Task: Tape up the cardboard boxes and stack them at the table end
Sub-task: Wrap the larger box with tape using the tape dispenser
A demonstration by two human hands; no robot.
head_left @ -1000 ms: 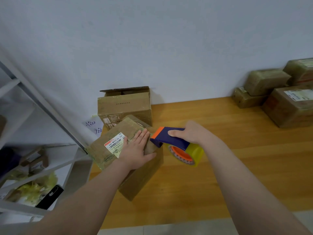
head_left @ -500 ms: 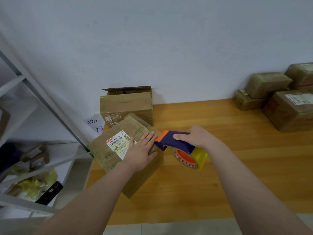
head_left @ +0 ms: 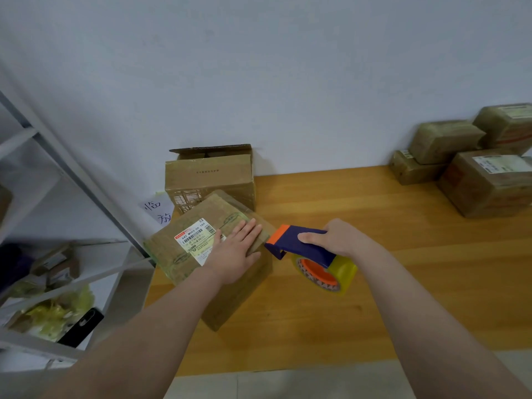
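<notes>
We're mid-taping: left hand (head_left: 234,253) flat on the box (head_left: 201,254), right hand (head_left: 335,237) gripping the tape gun (head_left: 305,249) just beside it; next we probably pull tape across the top seam

Open box (head_left: 210,180) behind near box (head_left: 172,254), left on table (head_left: 431,240); seemingly 4 boxes (head_left: 483,185) far right.
</notes>
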